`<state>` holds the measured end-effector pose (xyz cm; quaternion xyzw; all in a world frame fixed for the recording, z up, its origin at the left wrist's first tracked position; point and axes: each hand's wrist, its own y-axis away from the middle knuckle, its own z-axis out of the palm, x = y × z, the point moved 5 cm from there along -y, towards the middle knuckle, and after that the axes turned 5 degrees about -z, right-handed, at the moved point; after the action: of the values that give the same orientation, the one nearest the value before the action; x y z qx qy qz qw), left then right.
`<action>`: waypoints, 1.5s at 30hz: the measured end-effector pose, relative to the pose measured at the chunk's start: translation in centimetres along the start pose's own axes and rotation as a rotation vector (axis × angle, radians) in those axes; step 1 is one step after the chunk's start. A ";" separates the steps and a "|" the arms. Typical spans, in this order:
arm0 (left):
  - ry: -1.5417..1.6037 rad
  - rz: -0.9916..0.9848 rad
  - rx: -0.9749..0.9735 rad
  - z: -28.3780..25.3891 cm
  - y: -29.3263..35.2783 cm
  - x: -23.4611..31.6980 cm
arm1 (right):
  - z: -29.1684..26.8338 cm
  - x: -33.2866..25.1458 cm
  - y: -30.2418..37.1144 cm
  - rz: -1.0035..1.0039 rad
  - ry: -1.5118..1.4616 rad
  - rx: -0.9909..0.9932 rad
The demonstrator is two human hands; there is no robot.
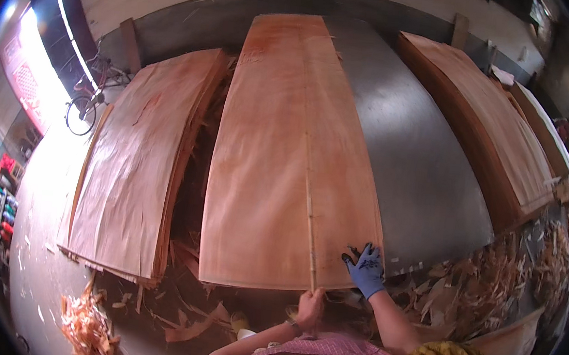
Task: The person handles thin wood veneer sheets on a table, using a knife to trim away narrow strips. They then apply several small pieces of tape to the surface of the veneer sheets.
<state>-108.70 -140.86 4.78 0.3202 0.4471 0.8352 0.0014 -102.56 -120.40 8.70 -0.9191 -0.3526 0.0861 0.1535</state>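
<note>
My bare left hand [311,307] is closed around the near end of a long, thin bamboo stick [311,224]. The stick lies lengthwise over a long reddish-brown wood veneer sheet [261,168], reaching toward its far end. A blue work glove with dark fingertips covers my right hand [366,271]. Its fingers are spread at the sheet's near right corner, and nothing shows in them. Beneath the sheet and extending to its right is a smooth dark grey tabletop [418,142].
Veneer stacks stand to the left [139,157] and the right [489,115]. Torn veneer scraps [472,291] lie along the near right side, with a scrap heap [87,326] on the lower-left floor. A bicycle [82,113] is by the bright doorway.
</note>
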 end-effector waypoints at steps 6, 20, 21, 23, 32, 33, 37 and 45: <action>-0.264 0.191 0.142 -11.8 5.7 9.5 | 0.5 -4.8 0.3 0.195 -0.272 -0.353; -0.318 0.201 -0.058 -25.6 5.3 14.5 | 3.1 -9.1 -0.6 0.460 0.060 -0.435; -0.292 0.169 -0.073 -25.9 5.4 14.5 | 2.4 -10.5 -0.5 0.469 0.092 -0.313; -0.237 0.108 -0.097 -26.2 5.7 14.3 | 2.3 -10.8 -0.5 0.432 0.279 -0.055; -0.302 0.153 0.041 -27.1 5.7 14.2 | 5.4 -9.3 -0.9 0.390 0.104 -0.418; -0.289 0.148 0.034 -26.6 5.7 14.3 | 2.7 -10.4 -1.2 0.417 0.054 -0.333; -0.280 0.101 -0.018 -24.2 5.9 14.6 | 3.9 -7.4 0.3 0.334 0.539 0.183; -0.345 0.128 0.023 -25.7 4.6 14.0 | 0.5 -11.4 -2.7 0.283 0.157 -0.239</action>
<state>-132.27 -158.73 5.56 0.4865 0.4282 0.7613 0.0211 -112.80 -126.06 9.70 -0.9751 -0.2144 -0.0074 0.0567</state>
